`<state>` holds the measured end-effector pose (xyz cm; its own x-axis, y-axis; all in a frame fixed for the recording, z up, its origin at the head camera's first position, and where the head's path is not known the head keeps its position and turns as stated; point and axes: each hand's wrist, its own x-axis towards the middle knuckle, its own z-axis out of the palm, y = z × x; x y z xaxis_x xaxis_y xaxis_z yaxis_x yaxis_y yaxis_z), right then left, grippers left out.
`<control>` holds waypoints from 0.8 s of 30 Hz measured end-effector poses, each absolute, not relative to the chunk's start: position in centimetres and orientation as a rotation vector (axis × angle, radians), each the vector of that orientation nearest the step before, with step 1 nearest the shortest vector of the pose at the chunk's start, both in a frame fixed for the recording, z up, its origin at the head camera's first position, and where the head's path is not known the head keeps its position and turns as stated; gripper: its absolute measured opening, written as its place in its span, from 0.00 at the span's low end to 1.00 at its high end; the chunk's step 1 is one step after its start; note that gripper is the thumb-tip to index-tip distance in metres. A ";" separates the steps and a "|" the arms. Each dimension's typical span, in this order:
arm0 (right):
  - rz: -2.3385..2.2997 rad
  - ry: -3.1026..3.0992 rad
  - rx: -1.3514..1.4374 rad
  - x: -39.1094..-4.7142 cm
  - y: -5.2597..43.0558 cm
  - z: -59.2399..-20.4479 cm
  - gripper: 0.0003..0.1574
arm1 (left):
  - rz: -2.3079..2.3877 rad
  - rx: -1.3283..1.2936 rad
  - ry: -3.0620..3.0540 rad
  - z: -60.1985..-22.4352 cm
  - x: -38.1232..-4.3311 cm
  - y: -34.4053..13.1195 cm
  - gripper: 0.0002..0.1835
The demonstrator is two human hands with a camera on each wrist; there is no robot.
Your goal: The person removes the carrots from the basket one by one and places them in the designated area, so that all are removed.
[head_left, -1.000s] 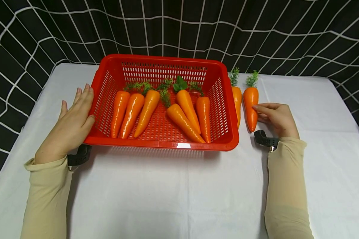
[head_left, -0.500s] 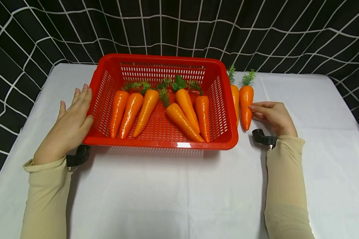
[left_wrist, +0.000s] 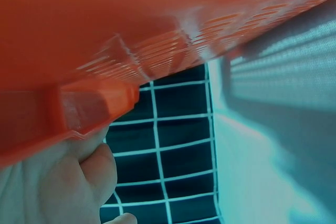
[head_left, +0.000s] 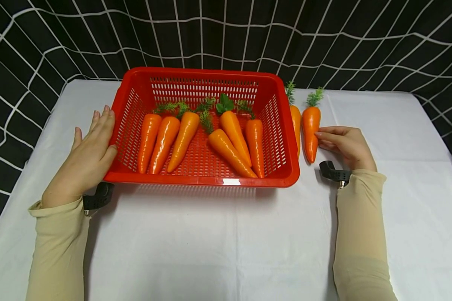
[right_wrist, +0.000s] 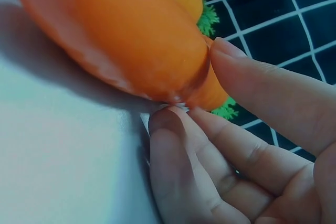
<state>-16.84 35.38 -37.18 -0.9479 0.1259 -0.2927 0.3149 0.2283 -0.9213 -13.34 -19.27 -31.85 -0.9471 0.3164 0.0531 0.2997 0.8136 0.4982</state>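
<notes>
Black gridded cloth (head_left: pixel 212 37) is hung behind the white surface (head_left: pixel 173 242). Left hand (head_left: pixel 83 156), fingers straight, laid against the red basket (head_left: pixel 199 179); six carrots (head_left: pixel 185 140) inside. Beyond its right wall, partly hidden carrot (head_left: pixel 296 125); beside it, outer carrot (head_left: pixel 311 131) pinched by right hand (head_left: pixel 346 144). Light grip advised, neighbour left unnudged.

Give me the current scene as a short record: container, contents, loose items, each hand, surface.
Container: red slotted plastic basket
Contents: six glossy orange tapered carrots with green tops
Loose items: right of the basket, an inner glossy orange carrot, partly hidden by it, and an outer glossy orange carrot
Left hand: straight fingers against the basket's left side
Right hand: fingertips touching the outer carrot's right side; whether it grips is unclear
Surface: creased white cloth
</notes>
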 end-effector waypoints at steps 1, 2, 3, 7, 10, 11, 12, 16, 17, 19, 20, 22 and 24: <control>-1.825 2.327 0.420 -16.8 35.4 -37.2 0.09 | 0.805 0.504 2.962 -31.9 -13.3 -19.3 0.34; -1.835 2.321 0.420 -16.8 35.5 -37.2 0.08 | 0.804 0.503 2.962 -31.9 -13.3 -19.3 0.34; -1.853 2.309 0.421 -16.8 35.5 -37.2 0.08 | 0.804 0.502 2.963 -31.9 -13.3 -19.3 0.34; -1.879 2.279 0.436 -16.7 35.7 -37.1 0.07 | 0.799 0.499 2.964 -31.9 -13.3 -19.3 0.34; -1.883 2.263 0.454 -16.7 35.8 -37.1 0.08 | 0.800 0.494 2.964 -31.9 -13.3 -19.3 0.34; -1.883 2.259 0.461 -16.7 35.9 -37.1 0.08 | 0.802 0.492 2.964 -31.9 -13.3 -19.3 0.34; -1.885 2.254 0.468 -16.7 35.9 -37.2 0.08 | 0.803 0.489 2.964 -31.9 -13.3 -19.3 0.34; -1.923 2.231 0.481 -16.8 36.0 -37.2 0.06 | 0.806 0.485 2.962 -31.9 -13.3 -19.3 0.34; -1.939 2.221 0.480 -16.7 36.0 -37.2 0.06 | 0.804 0.485 2.961 -31.9 -13.3 -19.3 0.34; -1.990 2.190 0.474 -16.7 36.0 -37.2 0.05 | 0.801 0.486 2.961 -31.9 -13.3 -19.4 0.34; -2.012 2.174 0.471 -16.7 36.0 -37.2 0.05 | 0.798 0.486 2.960 -31.9 -13.3 -19.4 0.34; -2.070 2.130 0.463 -16.6 36.0 -37.1 0.05 | 0.793 0.486 2.960 -31.9 -13.3 -19.4 0.34; -2.105 2.104 0.452 -16.5 36.0 -37.1 0.04 | 0.789 0.486 2.962 -31.9 -13.3 -19.3 0.34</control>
